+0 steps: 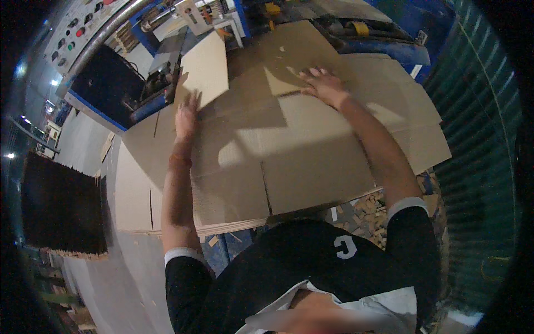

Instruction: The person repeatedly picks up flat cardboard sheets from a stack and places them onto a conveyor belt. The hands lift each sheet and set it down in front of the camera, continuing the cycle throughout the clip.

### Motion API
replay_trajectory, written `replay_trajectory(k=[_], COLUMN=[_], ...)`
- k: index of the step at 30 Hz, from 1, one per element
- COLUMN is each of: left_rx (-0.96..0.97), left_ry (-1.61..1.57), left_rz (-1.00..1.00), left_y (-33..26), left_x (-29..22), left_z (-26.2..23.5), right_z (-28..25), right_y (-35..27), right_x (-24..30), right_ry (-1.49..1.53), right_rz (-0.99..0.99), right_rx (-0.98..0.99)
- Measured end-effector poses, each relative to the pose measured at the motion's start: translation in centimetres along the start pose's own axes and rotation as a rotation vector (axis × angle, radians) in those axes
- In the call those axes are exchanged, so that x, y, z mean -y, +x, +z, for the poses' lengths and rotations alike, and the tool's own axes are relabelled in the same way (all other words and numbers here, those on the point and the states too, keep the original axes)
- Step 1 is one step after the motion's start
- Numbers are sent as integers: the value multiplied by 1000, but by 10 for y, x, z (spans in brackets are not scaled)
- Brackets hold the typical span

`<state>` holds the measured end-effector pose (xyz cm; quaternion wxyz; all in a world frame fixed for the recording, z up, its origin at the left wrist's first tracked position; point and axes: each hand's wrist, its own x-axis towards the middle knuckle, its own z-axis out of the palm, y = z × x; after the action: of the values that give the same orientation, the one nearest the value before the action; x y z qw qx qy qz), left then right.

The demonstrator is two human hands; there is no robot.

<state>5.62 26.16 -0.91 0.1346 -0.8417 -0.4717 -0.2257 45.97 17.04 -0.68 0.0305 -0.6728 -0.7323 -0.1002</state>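
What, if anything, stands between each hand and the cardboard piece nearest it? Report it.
Nothing visible does: the left hand is at the near edge of the left cardboard piece, and the right hand lies over the right cardboard piece.

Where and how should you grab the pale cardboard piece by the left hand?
Probably the near edge of the pale cardboard piece, coming from the person's side. It's a flat sheet, so pinch that edge; the left hand is right there, while the far end lies by metal machine parts.
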Motion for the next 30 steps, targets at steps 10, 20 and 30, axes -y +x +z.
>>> replay_trajectory(k=[10,20,30], left_rx=[-537,-568,-933], left_ry=[200,-610,-1197], left_rz=[-392,-1685,-888], left_y=[-149,-265,-268], left_x=[82,95,119], left_z=[-86,-115,-151], right_z=[-29,50,-23], right_y=[-167,-304,-242], right_x=[-58,-131,-167], right_ry=[450,254,1583], right_rz=[306,1126,1068], right_rx=[-308,-794,-1422])
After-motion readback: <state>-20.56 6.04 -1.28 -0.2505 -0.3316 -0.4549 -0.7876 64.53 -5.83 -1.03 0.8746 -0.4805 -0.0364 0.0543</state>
